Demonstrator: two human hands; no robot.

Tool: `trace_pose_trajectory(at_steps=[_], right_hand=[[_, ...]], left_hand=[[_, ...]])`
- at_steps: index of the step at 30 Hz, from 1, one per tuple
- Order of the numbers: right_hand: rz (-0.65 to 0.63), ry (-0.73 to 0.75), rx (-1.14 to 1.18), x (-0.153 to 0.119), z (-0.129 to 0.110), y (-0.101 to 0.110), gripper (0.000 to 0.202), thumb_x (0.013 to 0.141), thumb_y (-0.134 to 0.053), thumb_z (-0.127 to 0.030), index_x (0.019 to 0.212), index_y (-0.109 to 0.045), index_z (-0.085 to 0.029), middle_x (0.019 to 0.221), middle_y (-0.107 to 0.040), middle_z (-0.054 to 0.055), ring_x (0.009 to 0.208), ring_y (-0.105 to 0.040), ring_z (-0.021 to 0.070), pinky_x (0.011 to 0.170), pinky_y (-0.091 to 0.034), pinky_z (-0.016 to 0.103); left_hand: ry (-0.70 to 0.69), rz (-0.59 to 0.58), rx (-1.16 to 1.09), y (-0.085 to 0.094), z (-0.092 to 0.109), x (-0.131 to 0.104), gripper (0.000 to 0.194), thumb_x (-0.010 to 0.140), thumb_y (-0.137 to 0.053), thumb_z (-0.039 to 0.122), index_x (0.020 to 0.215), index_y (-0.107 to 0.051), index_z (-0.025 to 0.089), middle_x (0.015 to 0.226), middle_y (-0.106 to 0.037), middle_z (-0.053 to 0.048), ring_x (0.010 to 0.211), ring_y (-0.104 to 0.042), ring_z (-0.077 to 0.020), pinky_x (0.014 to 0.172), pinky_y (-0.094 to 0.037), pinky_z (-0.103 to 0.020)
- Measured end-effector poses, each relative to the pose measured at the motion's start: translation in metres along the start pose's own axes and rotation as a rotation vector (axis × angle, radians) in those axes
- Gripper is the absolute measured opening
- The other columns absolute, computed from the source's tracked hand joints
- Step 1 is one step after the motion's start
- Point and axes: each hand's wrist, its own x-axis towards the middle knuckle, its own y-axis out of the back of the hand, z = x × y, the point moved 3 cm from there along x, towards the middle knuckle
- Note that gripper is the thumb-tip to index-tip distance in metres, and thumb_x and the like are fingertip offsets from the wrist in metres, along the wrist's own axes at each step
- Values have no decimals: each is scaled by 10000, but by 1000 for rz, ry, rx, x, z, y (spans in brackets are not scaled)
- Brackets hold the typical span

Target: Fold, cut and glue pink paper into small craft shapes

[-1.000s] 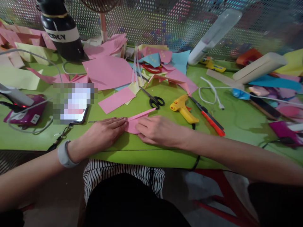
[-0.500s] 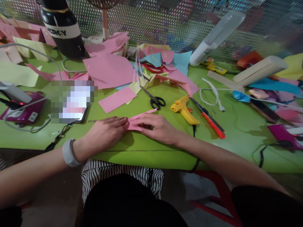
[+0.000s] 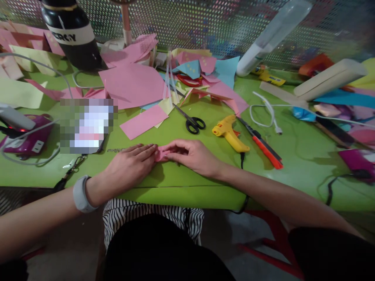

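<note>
My left hand (image 3: 131, 162) lies flat on the table, fingers stretched out over one end of a small piece of pink paper (image 3: 160, 153). The other end of this paper is pinched by the thumb and fingers of my right hand (image 3: 191, 155). Part of the paper is hidden under both hands. Beyond them, black-handled scissors (image 3: 195, 124) rest beside a pink paper strip (image 3: 143, 121). To the right of my right hand lie a yellow glue gun (image 3: 230, 134) and a red and black cutter knife (image 3: 265, 150).
A phone with a blurred screen (image 3: 90, 128) and a purple socket block (image 3: 27, 138) lie left. Pink sheets (image 3: 136, 86) and a dark bottle (image 3: 72, 39) stand behind. On the right are a white cable (image 3: 268, 113) and a clear tube (image 3: 272, 37) leaning on mesh.
My right hand has brought the far end of the pink paper over toward my left hand, so less of the paper shows. My left hand stays flat on it.
</note>
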Motion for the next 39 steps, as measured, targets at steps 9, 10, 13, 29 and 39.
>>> trace_pose_trajectory(at_steps=[9, 10, 13, 29, 39], right_hand=[[-16, -106, -124, 12, -1, 1, 265, 806, -687, -250, 1038, -594, -160, 853, -697, 35, 702, -627, 133, 648, -499, 287], [-22, -105, -141, 13, -2, 0, 255, 808, -679, -235, 1037, -596, -158, 857, -695, 36, 710, -626, 133, 654, -498, 288], [-25, -104, -170, 14, -4, 0, 221, 830, -641, -204, 1040, -600, -152, 852, -691, 38, 715, -626, 131, 664, -494, 287], [68, 317, -650, -17, -6, 10, 221, 916, -520, -171, 1023, -713, -162, 958, -669, 87, 866, -616, 171, 736, -487, 297], [84, 325, -593, -15, 1, 11, 302, 901, -499, -132, 1115, -709, -163, 970, -654, 85, 838, -601, 161, 732, -491, 297]], left_hand=[[-27, 225, 47, 29, 13, -1, 177, 941, -554, 210, 1058, -675, 155, 1109, -719, -80, 999, -677, -221, 919, -548, -381], [-58, 215, 56, 29, 17, -1, 171, 947, -549, 211, 1048, -677, 160, 1097, -717, -76, 984, -675, -218, 901, -550, -375], [-52, 133, 63, 22, 25, 0, 212, 967, -530, 267, 1053, -675, 139, 1089, -704, -96, 943, -669, -225, 846, -553, -374], [3, 38, 24, 12, 22, -2, 384, 984, -490, 369, 1186, -642, 80, 1255, -660, -139, 1107, -638, -282, 924, -528, -417], [-24, 28, 1, 13, 19, 1, 493, 990, -459, 407, 1281, -584, 29, 1302, -622, -183, 1173, -617, -311, 953, -542, -452]])
